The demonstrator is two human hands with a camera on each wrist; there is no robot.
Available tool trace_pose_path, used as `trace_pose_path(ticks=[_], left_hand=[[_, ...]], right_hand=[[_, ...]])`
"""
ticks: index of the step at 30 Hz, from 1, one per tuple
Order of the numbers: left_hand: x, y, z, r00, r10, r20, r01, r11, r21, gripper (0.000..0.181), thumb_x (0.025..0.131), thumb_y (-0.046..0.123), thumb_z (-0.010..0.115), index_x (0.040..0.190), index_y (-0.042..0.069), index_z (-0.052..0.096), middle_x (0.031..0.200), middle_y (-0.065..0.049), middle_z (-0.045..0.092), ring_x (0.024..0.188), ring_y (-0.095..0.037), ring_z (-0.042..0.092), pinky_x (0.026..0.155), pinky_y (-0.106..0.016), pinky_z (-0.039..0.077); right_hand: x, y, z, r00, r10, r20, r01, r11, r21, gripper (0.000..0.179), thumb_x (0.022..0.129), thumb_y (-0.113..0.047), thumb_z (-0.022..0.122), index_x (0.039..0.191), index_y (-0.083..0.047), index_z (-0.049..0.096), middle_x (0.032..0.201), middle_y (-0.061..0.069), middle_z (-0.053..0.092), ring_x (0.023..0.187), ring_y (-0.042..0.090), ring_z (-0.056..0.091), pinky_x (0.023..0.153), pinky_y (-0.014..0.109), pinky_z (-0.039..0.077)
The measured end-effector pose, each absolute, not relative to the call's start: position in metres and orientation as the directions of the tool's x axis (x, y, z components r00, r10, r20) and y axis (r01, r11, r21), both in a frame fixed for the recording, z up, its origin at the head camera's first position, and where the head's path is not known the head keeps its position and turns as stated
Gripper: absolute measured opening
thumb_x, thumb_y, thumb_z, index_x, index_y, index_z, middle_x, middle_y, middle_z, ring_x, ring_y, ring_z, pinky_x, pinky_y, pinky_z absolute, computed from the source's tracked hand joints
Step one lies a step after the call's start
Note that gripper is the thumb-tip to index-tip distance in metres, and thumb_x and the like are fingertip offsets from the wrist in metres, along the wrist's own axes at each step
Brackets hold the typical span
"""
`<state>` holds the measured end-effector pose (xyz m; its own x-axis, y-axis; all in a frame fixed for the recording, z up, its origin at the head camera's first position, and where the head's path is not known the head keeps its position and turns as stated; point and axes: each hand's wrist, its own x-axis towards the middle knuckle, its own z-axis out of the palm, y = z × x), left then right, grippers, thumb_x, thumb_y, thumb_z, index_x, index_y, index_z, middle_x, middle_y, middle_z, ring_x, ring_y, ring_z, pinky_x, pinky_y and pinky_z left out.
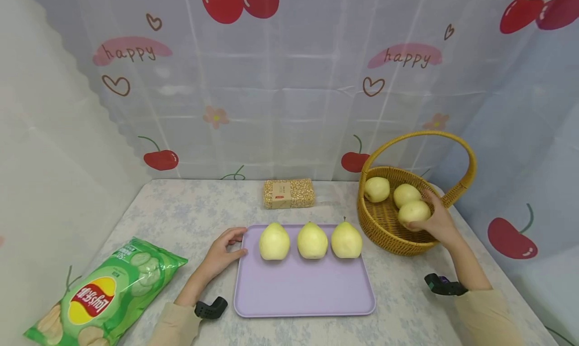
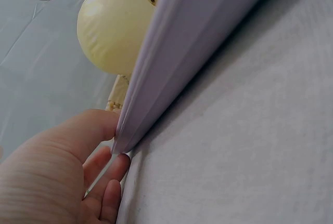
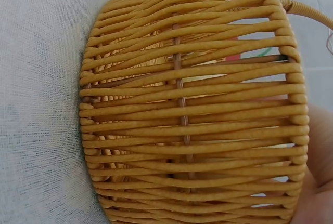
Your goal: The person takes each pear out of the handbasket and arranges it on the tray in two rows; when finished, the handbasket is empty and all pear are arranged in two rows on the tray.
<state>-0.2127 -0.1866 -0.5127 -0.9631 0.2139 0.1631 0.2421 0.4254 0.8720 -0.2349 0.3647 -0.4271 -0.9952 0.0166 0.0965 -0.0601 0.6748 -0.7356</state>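
A lilac tray [image 1: 305, 291] carries three pale yellow pears standing in a row along its far side: a left pear [image 1: 274, 242], a middle pear [image 1: 312, 241] and a right pear [image 1: 346, 240]. My left hand [image 1: 220, 255] holds the tray's left edge near the far corner; the thumb [image 2: 99, 124] lies against the rim. Inside the wicker basket [image 1: 382, 230], my right hand [image 1: 438, 220] grips a pear [image 1: 414, 214] with thumb and fingers around it. Two more pears lie there, one [image 1: 377, 189] at the left and one [image 1: 406, 196] right behind the gripped one. Basket wall hides most of that hand in the right wrist view.
A green bag of chips [image 1: 108, 291] lies at the front left of the table. Behind the tray is a clear pack of yellow grains [image 1: 288, 194]. The basket's tall handle [image 1: 470, 160] arches above its rim. A printed curtain [image 1: 271, 95] hangs along the back.
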Motion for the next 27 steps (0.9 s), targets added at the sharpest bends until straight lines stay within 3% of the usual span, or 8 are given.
trace_pose_path(ticks=[4, 7, 11, 14, 18, 20, 24, 27], left_hand=[[-0.212, -0.186, -0.513, -0.962, 0.217, 0.164, 0.244, 0.427, 0.871, 0.051, 0.082, 0.017, 0.074, 0.130, 0.011, 0.056, 0.131, -0.008, 0.057, 0.110, -0.023, 0.057, 0.097, -0.035, 0.043], [-0.212, -0.187, -0.513, -0.963, 0.214, 0.163, 0.244, 0.438, 0.865, 0.052, 0.083, 0.017, 0.074, 0.131, 0.011, 0.056, 0.131, -0.008, 0.057, 0.110, -0.022, 0.057, 0.097, -0.032, 0.043], [-0.212, -0.188, -0.515, -0.963, 0.215, 0.164, 0.247, 0.457, 0.855, 0.052, 0.083, 0.015, 0.073, 0.132, 0.010, 0.055, 0.132, -0.007, 0.057, 0.110, -0.019, 0.057, 0.095, -0.028, 0.043], [-0.212, -0.188, -0.516, -0.963, 0.215, 0.161, 0.245, 0.457, 0.855, 0.052, 0.083, 0.015, 0.073, 0.132, 0.010, 0.055, 0.132, -0.006, 0.056, 0.110, -0.018, 0.057, 0.095, -0.027, 0.043], [-0.212, -0.188, -0.515, -0.966, 0.209, 0.154, 0.234, 0.449, 0.862, 0.051, 0.083, 0.015, 0.073, 0.131, 0.011, 0.056, 0.132, -0.004, 0.057, 0.110, -0.018, 0.057, 0.096, -0.027, 0.043], [-0.212, -0.188, -0.514, -0.965, 0.208, 0.157, 0.238, 0.452, 0.860, 0.051, 0.083, 0.015, 0.073, 0.131, 0.011, 0.056, 0.132, -0.005, 0.057, 0.110, -0.018, 0.057, 0.096, -0.028, 0.043], [-0.213, -0.188, -0.514, -0.965, 0.212, 0.157, 0.239, 0.449, 0.861, 0.051, 0.083, 0.016, 0.073, 0.131, 0.012, 0.056, 0.132, -0.005, 0.057, 0.110, -0.018, 0.057, 0.096, -0.028, 0.043], [-0.214, -0.188, -0.515, -0.963, 0.217, 0.157, 0.242, 0.449, 0.860, 0.051, 0.084, 0.016, 0.072, 0.131, 0.012, 0.055, 0.132, -0.005, 0.056, 0.110, -0.018, 0.057, 0.096, -0.028, 0.043]], right_hand=[[-0.233, 0.365, -0.425, -0.994, 0.019, 0.109, -0.073, 0.627, -0.775, 0.107, 0.079, -0.016, 0.076, 0.152, -0.003, -0.001, 0.150, 0.036, 0.019, 0.130, 0.054, 0.027, 0.097, 0.062, 0.033], [-0.231, 0.365, -0.422, -0.992, 0.018, 0.122, -0.084, 0.622, -0.778, 0.103, 0.081, -0.017, 0.074, 0.152, -0.002, 0.000, 0.149, 0.035, 0.019, 0.130, 0.051, 0.029, 0.094, 0.042, 0.038], [-0.226, 0.361, -0.418, -0.992, 0.020, 0.127, -0.089, 0.603, -0.793, 0.100, 0.083, -0.017, 0.073, 0.153, -0.003, 0.002, 0.150, 0.033, 0.019, 0.131, 0.049, 0.028, 0.082, 0.015, 0.034], [-0.220, 0.350, -0.409, -0.992, 0.034, 0.118, -0.075, 0.600, -0.797, 0.100, 0.084, -0.020, 0.073, 0.153, -0.006, 0.001, 0.151, 0.031, 0.020, 0.130, 0.046, 0.030, 0.082, 0.015, 0.037], [-0.211, 0.325, -0.391, -0.995, 0.013, 0.100, -0.073, 0.594, -0.801, 0.102, 0.083, -0.022, 0.074, 0.154, -0.011, 0.001, 0.152, 0.027, 0.021, 0.128, 0.043, 0.033, 0.088, 0.036, 0.042], [-0.206, 0.308, -0.383, -0.995, -0.021, 0.093, -0.088, 0.579, -0.810, 0.102, 0.082, -0.020, 0.074, 0.154, -0.013, 0.003, 0.152, 0.026, 0.023, 0.128, 0.041, 0.035, 0.088, 0.038, 0.044], [-0.197, 0.273, -0.374, -0.987, -0.112, 0.112, -0.154, 0.534, -0.831, 0.098, 0.079, -0.012, 0.076, 0.153, -0.012, 0.011, 0.149, 0.022, 0.030, 0.124, 0.036, 0.041, 0.085, 0.025, 0.043], [-0.189, 0.247, -0.374, -0.971, -0.190, 0.142, -0.219, 0.486, -0.846, 0.097, 0.076, -0.009, 0.077, 0.152, -0.011, 0.016, 0.147, 0.020, 0.034, 0.122, 0.030, 0.044, 0.084, 0.022, 0.044]])
